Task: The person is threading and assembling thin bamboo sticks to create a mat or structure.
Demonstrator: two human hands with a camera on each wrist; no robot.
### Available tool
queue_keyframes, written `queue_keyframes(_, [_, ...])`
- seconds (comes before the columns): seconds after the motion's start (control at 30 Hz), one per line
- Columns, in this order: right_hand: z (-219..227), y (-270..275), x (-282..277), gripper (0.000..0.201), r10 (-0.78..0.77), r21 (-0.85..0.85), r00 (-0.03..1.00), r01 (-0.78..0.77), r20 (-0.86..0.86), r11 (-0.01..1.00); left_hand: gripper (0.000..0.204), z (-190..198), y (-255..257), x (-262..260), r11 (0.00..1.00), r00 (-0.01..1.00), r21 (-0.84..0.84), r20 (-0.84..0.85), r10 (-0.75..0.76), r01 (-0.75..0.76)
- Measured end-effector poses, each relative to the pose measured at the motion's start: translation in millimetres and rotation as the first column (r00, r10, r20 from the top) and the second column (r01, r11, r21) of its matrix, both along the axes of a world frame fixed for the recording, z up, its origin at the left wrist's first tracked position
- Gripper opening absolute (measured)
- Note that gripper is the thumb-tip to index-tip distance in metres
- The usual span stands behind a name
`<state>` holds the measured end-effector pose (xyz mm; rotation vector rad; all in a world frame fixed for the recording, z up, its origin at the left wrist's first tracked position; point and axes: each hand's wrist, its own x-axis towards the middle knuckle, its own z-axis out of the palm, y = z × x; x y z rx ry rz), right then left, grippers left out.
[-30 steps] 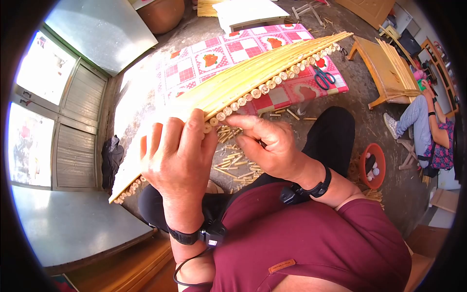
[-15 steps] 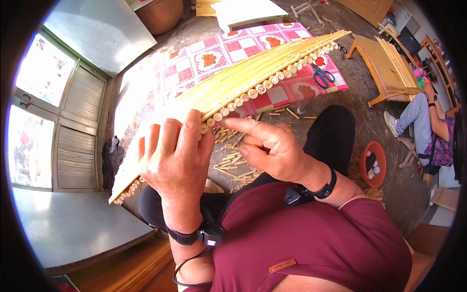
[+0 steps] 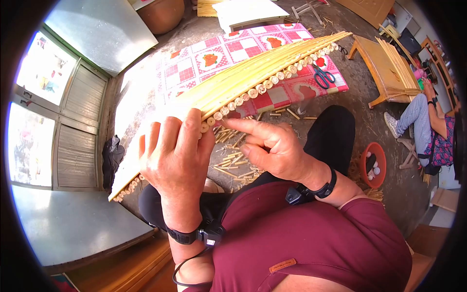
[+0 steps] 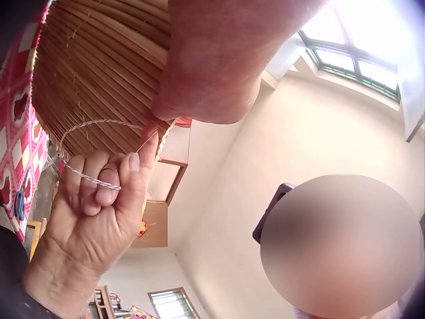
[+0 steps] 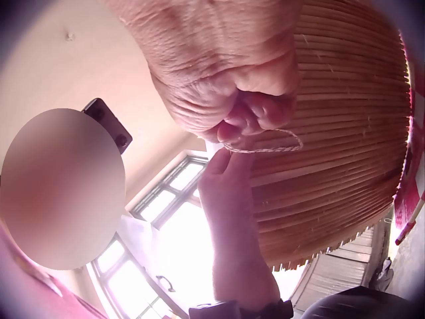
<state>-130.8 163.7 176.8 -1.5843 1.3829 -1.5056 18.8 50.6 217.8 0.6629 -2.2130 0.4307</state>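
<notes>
A panel of pale plant stalks (image 3: 233,87), laid side by side with round cut ends along its edge, slants up over the table. My left hand (image 3: 175,153) grips its near edge, fingers on top and thumb below. Beside that hand, the index finger of my right hand (image 3: 277,148) reaches to the stalk ends, its other fingers curled. In the left wrist view a twisted white cord (image 4: 93,178) runs from those curled fingers in a loop up to the panel's underside. The right wrist view shows the same cord loop against the stalks.
A pink checked cloth (image 3: 209,61) covers the table, with dark scissors (image 3: 323,78) at its right. Cut stalk pieces (image 3: 236,163) litter the floor below. An orange bowl (image 3: 372,165) stands at right, and another person (image 3: 433,126) sits beyond it near a wooden bench (image 3: 379,73).
My right index finger has straightened and the hand has drawn slightly back to the right from the stalk edge. The left hand keeps its grip, shifting only a little.
</notes>
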Motion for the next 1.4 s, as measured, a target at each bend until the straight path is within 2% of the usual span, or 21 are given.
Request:
queue_keyframes(0.17, [0, -3, 4, 0.045, -0.031, 0.005, 0.999, 0.031, 0.015, 1.0, 0.03, 0, -1, 0, 1.0, 1.0, -0.01, -0.005, -0.011, 0.011])
queue_keyframes(0.27, [-4, -7, 7, 0.037, -0.124, -0.078, 0.992, 0.125, 0.017, 0.989, 0.029, 0, -1, 0, 1.0, 1.0, -0.013, 0.002, -0.011, 0.011])
queue_keyframes(0.37, [-17, -18, 8, 0.034, -0.205, -0.266, 0.979, 0.202, 0.017, 0.943, 0.028, 0, 0, -2, 1.0, 1.0, -0.011, 0.004, -0.01, 0.01])
queue_keyframes(0.47, [-7, -12, 7, 0.033, -0.179, -0.139, 0.984, 0.174, -0.023, 0.975, 0.028, 1, -1, -1, 1.0, 1.0, -0.002, -0.003, -0.012, 0.012])
queue_keyframes(0.77, [-18, -14, 7, 0.037, -0.165, -0.205, 0.986, 0.159, -0.015, 0.966, 0.028, -1, 2, 1, 1.0, 1.0, 0.016, 0.002, -0.025, 0.025])
queue_keyframes(0.87, [-19, -10, 6, 0.038, -0.125, -0.13, 0.992, 0.124, -0.003, 0.984, 0.028, -2, 2, 1, 1.0, 1.0, 0.008, 0.002, -0.027, 0.027])
queue_keyframes(0.97, [-22, -11, 7, 0.04, -0.123, -0.163, 0.992, 0.122, 0.007, 0.979, 0.029, -2, 3, 2, 0.999, 1.0, 0.012, -0.001, -0.029, 0.029])
queue_keyframes(1.07, [-20, -9, 5, 0.04, -0.095, -0.078, 0.995, 0.096, 0.018, 0.992, 0.03, -3, 3, 2, 0.999, 0.999, 0.014, 0.001, -0.034, 0.034])
queue_keyframes(1.17, [-23, -11, 6, 0.041, -0.091, -0.124, 0.996, 0.093, 0.024, 0.988, 0.03, -3, 2, 3, 0.999, 0.999, 0.014, 0.004, -0.035, 0.035])
queue_keyframes(1.27, [-26, -10, 3, 0.041, -0.056, -0.069, 0.998, 0.057, 0.029, 0.996, 0.03, -2, 3, 3, 0.999, 0.999, 0.018, 0.005, -0.039, 0.039])
queue_keyframes(1.4, [-24, -12, 2, 0.04, -0.037, -0.095, 0.999, 0.04, 0.036, 0.995, 0.03, -2, 2, 3, 0.999, 0.999, 0.025, -0.005, -0.048, 0.049])
